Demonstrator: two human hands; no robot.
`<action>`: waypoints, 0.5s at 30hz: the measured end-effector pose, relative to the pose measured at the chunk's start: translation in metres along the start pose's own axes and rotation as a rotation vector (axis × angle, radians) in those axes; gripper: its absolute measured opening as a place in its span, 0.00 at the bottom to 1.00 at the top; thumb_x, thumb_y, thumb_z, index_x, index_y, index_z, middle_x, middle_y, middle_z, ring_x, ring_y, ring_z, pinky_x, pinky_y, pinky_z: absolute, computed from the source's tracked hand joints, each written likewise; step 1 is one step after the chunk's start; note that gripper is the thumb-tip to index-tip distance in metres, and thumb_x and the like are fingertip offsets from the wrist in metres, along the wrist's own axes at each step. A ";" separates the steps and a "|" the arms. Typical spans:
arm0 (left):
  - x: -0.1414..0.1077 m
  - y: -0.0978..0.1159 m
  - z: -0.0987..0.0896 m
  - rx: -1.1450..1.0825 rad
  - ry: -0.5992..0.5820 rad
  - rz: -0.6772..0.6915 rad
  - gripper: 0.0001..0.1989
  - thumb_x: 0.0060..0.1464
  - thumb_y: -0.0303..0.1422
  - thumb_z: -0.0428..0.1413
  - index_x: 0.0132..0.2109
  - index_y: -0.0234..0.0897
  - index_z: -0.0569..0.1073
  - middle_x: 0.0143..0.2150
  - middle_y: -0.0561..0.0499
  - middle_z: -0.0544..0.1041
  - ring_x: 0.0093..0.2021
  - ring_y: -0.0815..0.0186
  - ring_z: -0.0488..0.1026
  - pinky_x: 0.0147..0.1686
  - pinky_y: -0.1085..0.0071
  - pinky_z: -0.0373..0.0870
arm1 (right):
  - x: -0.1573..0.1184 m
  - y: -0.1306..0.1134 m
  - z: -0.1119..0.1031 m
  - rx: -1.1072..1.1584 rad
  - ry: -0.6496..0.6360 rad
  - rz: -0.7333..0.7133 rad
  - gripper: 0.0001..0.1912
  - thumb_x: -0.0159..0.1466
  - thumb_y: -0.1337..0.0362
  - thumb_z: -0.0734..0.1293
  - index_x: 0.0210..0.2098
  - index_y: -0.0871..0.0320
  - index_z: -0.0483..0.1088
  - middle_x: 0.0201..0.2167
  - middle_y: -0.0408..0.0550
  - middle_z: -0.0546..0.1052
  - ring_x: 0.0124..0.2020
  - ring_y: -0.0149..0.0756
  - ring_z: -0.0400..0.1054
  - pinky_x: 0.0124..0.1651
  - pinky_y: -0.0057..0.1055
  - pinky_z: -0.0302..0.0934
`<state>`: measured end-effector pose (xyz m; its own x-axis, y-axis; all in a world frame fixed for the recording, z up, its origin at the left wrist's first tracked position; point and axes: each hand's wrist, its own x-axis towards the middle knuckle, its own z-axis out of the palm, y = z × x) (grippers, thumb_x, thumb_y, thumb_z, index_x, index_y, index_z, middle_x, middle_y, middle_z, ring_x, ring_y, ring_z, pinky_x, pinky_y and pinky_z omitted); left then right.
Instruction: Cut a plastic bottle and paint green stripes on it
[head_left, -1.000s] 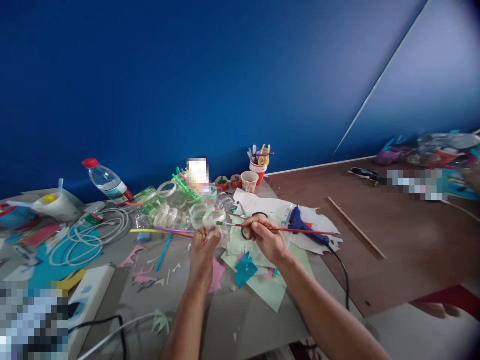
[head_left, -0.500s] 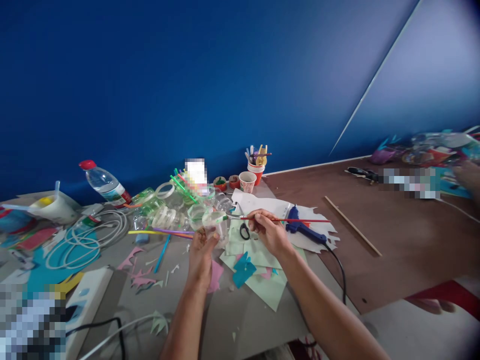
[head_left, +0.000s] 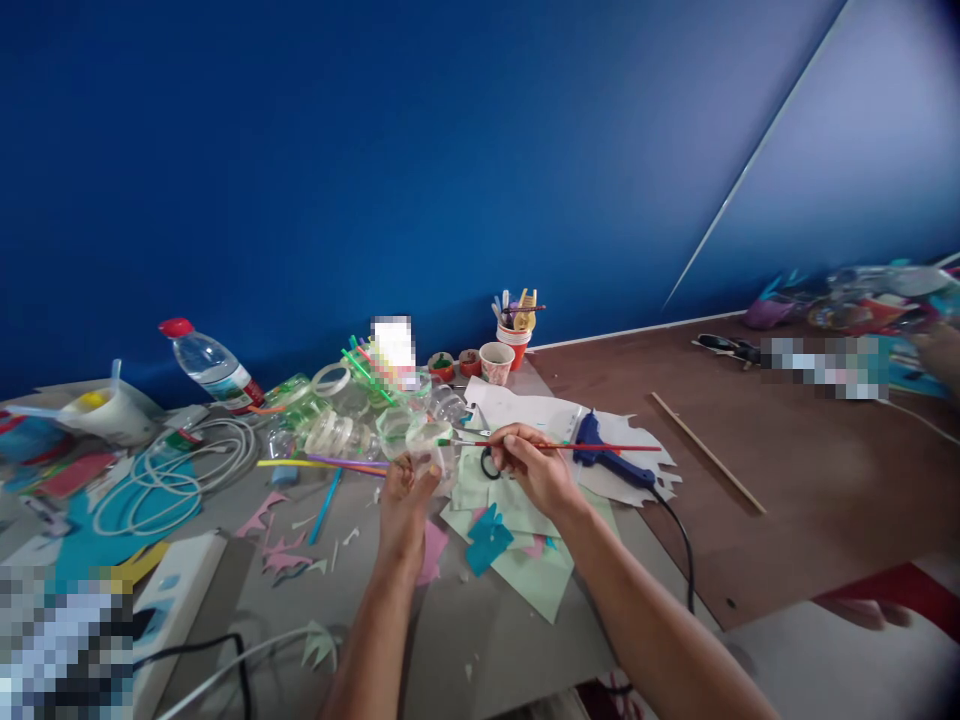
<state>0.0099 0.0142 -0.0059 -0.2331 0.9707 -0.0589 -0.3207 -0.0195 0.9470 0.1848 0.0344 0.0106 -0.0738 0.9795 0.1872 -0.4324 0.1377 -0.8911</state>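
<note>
My left hand is closed on a clear plastic cup, held above the table. A thin red paintbrush is pinched in my right hand, its green-tipped end at the cup's rim. Scissors with black handles lie behind my right hand, partly hidden, on pale green paper. Cut blue paper rests on those sheets. To the right, a blue glue gun lies on torn white paper.
Clear plastic pieces, straws and a tilted bottle stand at the back left. Paint pots and paper cups are behind my hands. A wooden stick lies right. Another person's hand shows far right.
The brush in my right hand has tilted slightly, its tip a little lower along the cup's rim. My left hand has barely moved.
</note>
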 end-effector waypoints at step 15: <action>0.002 -0.001 0.000 0.106 0.037 0.075 0.18 0.44 0.39 0.62 0.42 0.37 0.70 0.38 0.50 0.76 0.40 0.63 0.74 0.41 0.66 0.69 | 0.001 0.000 -0.003 -0.160 0.056 -0.124 0.10 0.58 0.60 0.65 0.31 0.60 0.76 0.19 0.44 0.72 0.20 0.29 0.61 0.24 0.27 0.52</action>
<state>0.0098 0.0159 -0.0067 -0.2870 0.9579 0.0033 -0.2032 -0.0642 0.9770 0.1870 0.0355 0.0093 0.0227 0.9596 0.2803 -0.2861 0.2749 -0.9179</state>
